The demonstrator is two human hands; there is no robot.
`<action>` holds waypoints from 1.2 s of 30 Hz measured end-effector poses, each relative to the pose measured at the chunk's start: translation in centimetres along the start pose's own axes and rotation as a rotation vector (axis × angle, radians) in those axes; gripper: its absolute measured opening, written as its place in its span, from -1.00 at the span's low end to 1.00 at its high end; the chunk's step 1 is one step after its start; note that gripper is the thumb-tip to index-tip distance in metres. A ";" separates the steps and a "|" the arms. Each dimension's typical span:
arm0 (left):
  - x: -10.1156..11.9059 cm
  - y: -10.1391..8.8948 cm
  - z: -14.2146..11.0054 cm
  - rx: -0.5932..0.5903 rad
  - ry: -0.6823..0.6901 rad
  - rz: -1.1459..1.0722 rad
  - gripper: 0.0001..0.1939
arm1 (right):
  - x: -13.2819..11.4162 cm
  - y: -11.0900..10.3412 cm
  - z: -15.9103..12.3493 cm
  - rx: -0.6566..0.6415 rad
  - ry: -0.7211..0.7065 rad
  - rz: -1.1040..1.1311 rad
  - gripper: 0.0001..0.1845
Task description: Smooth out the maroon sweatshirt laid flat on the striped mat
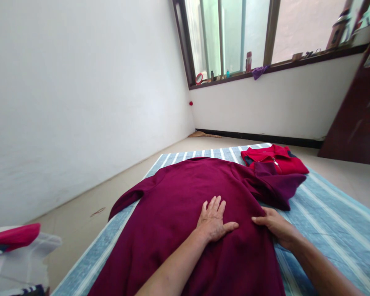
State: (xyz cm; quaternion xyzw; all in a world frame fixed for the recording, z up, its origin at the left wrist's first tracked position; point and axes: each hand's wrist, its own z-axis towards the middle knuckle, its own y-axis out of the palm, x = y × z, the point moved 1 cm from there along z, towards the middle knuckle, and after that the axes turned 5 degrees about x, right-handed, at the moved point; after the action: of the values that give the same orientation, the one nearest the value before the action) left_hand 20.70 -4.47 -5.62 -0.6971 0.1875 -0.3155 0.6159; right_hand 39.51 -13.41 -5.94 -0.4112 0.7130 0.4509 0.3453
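A maroon long-sleeved top lies spread out, its collar at the far end. One sleeve hangs over the left edge of the surface; the other stretches right. My left hand rests flat on the middle of the top, fingers spread. At the garment's right side edge, my right hand pinches the fabric between thumb and fingers. Beyond it, a folded red jacket with dark patches and a zip lies at the far right corner, partly touched by the maroon sleeve.
A blue-and-white striped cover lies under the clothes. White bags with red and striped clothing stand at lower left. A broom lies by the far wall. Bottles and a mirror line the windowsill; a dark door is at right.
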 end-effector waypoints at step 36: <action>3.6 0.5 1.1 -0.084 0.153 -0.056 -0.19 | 1.4 -2.6 2.7 0.439 -0.250 -0.592 -0.72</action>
State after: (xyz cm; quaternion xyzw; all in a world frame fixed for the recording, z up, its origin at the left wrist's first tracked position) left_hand 24.19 -6.10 -5.43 -0.7011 0.2276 -0.3766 0.5611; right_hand 41.58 -11.95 -8.98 -0.4576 0.5955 0.2150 0.6243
